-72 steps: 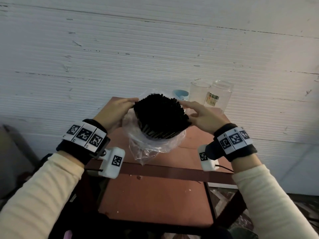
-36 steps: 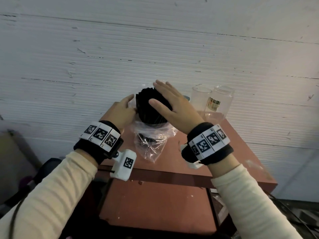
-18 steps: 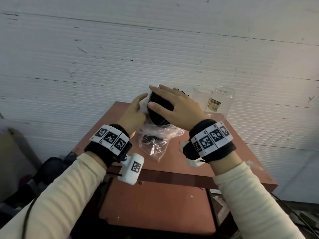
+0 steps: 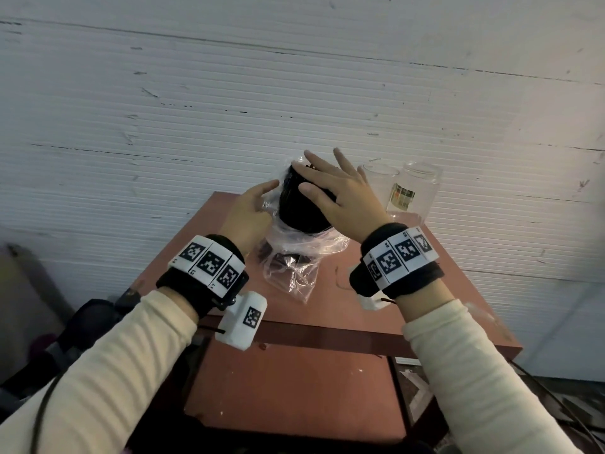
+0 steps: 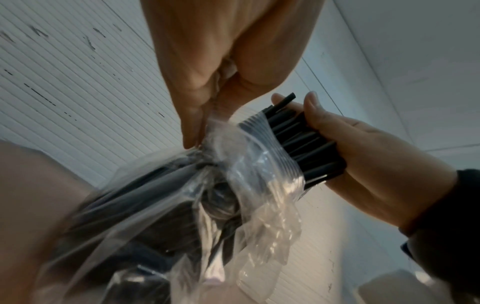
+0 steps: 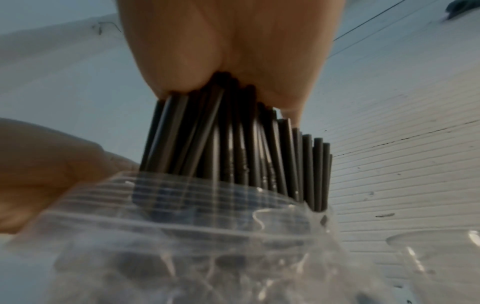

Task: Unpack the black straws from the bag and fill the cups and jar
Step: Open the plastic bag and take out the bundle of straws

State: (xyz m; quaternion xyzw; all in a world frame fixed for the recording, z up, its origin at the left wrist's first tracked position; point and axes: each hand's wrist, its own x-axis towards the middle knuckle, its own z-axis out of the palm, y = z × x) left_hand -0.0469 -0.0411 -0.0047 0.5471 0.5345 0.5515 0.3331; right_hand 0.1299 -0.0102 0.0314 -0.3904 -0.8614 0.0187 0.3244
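Note:
A thick bundle of black straws sticks out of a clear plastic bag on the red-brown table. My left hand is at the bag's left side; the left wrist view shows its fingers pinching the bag's rim. Spread and straight-fingered, my right hand lies on the top ends of the straws, thumb against their side. A clear cup and a clear labelled jar stand behind, to the right.
A white ribbed wall rises just behind the table. A lower shelf of the same red-brown sits under the top. Dark objects lie on the floor at the left. The cup shows beside the bag in the right wrist view.
My right hand went from the bundle's right side onto its top. The bundle and bag have moved away from me toward the wall, and the left hand stays at the bag.

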